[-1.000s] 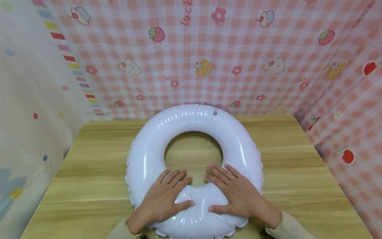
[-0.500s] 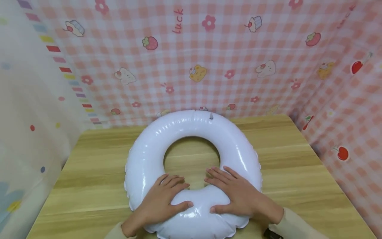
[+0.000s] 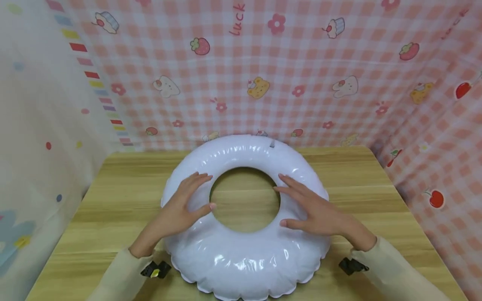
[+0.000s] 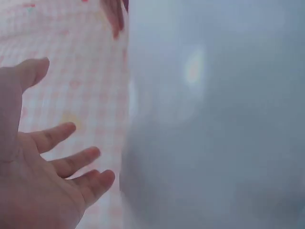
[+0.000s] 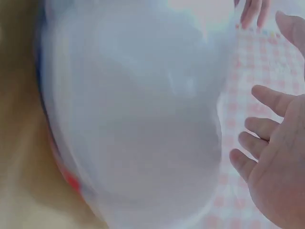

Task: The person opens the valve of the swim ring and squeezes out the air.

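A white inflated swim ring (image 3: 244,259) lies on the table, its seam crimped along the outer edge. A small clear valve (image 3: 272,143) sticks up at its far side. Over the ring's left side, my left hand (image 3: 180,209) is spread, thumb toward the hole. My right hand (image 3: 316,209) hovers over the right side, fingers extended and parted. In the left wrist view the left fingers (image 4: 86,162) stand apart from the ring's smooth surface (image 4: 214,119). A gap likewise shows between the right fingers (image 5: 257,129) and the ring in the right wrist view.
The ring sits on a wood-grain tabletop (image 3: 113,225). A pink checked cloth (image 3: 241,62) hangs behind it, with a white cloth (image 3: 45,104) on the left. Black wrist devices (image 3: 155,269) show below the sleeves.
Both hands have lifted off the near part of the ring and moved forward and outward to its sides. The near part, pressed in before, is rounded out again.
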`<state>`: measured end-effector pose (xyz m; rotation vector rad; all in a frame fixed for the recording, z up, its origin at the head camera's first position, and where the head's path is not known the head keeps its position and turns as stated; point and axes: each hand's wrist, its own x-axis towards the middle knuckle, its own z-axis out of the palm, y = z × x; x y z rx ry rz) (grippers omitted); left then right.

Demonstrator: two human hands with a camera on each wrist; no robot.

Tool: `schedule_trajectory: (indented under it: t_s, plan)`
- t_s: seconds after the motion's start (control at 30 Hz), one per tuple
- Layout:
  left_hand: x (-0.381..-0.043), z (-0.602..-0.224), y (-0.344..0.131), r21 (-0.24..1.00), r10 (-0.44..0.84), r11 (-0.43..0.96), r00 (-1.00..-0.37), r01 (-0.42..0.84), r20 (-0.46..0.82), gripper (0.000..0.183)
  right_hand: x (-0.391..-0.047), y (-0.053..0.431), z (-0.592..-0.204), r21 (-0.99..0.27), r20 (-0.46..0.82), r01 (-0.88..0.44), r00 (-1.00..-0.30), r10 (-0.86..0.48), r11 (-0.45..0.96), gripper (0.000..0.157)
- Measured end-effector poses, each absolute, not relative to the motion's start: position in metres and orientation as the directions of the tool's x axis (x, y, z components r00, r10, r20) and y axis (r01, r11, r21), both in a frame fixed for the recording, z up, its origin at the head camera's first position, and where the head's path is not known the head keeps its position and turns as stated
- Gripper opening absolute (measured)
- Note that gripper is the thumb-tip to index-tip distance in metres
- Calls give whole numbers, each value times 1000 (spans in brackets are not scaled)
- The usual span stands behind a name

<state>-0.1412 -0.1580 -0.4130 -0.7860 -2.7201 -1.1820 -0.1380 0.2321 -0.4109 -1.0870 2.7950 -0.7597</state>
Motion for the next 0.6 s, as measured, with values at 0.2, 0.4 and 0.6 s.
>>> schedule_trajectory:
  t_s: [0.2,0.4,0.6]
  plan:
    - [-173,-414,-185,586,403,678,-891,443,208,82,-167,251,-407,-362,118,-585,-801,-586,726,83]
    - [-186,-428,-203,529,407,736,-900,423,153,86,-190,262,-416,-328,53,-543,-828,-559,773,89]
    - [-194,-451,-201,446,428,794,-901,413,74,95,-198,266,-437,-256,13,-536,-834,-551,805,99]
